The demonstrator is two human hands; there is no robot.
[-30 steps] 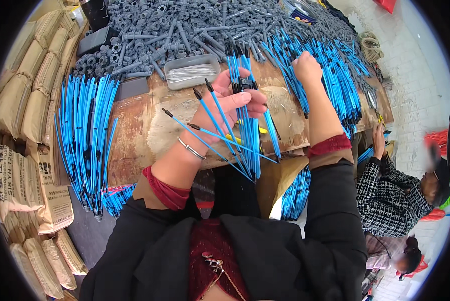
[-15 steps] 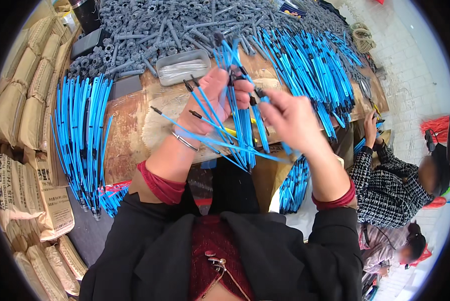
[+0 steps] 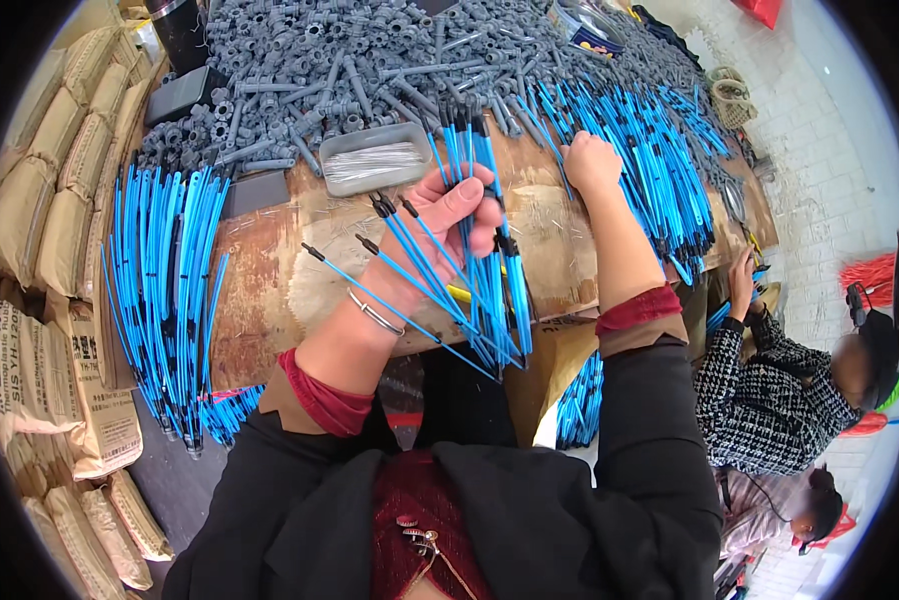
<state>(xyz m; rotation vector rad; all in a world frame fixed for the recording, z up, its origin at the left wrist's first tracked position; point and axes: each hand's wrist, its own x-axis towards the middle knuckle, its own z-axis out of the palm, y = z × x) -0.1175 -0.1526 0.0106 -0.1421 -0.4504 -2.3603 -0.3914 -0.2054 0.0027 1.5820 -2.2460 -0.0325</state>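
Note:
My left hand (image 3: 455, 205) is closed round a bundle of thin blue strips (image 3: 485, 290) with black tips. Most hang down below the fist, while several stick out sideways across my wrist. Their black upper ends show above the fingers. Over to the right, my right hand (image 3: 591, 162) is curled at the left edge of a large pile of similar blue strips (image 3: 659, 170). Its fingertips are turned away, so what they hold cannot be made out.
Grey plastic fittings (image 3: 299, 50) heap along the back of the worn wooden table (image 3: 259, 290). A plastic tray (image 3: 374, 160) holds thin pale pins. More blue strips (image 3: 169, 290) lie at the left edge. Brown sacks (image 3: 29, 210) stack at far left; a co-worker (image 3: 769, 380) sits at right.
My right hand has left the bundle and moved up and right to the strip pile. My left hand keeps its hold, and the bundle is slightly lower.

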